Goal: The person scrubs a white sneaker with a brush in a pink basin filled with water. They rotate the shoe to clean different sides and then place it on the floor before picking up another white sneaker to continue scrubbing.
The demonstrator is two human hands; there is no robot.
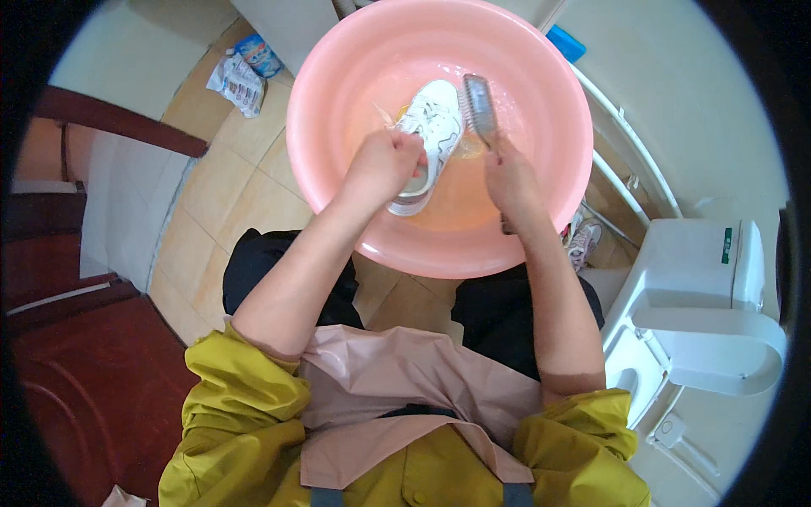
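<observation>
A white lace-up sneaker (437,120) lies over shallow water in a large pink plastic basin (437,263), its toe pointing away from me. My left hand (394,158) is closed at the shoe's opening, near the tongue and laces; the fingertips partly hide what they grip. In my right hand (512,180) is the handle of a scrubbing brush (479,104). The brush head stands upright beside the right side of the toe, bristles facing the shoe; whether they touch it I cannot tell. The lower end of the handle shows below my right wrist.
A white toilet (690,260) stands at the right, with another sneaker (584,241) on the floor between it and the basin. Detergent packages (237,82) lie on the tiles at the upper left. A dark red door (95,380) is at the left; white pipes (624,130) run behind the basin.
</observation>
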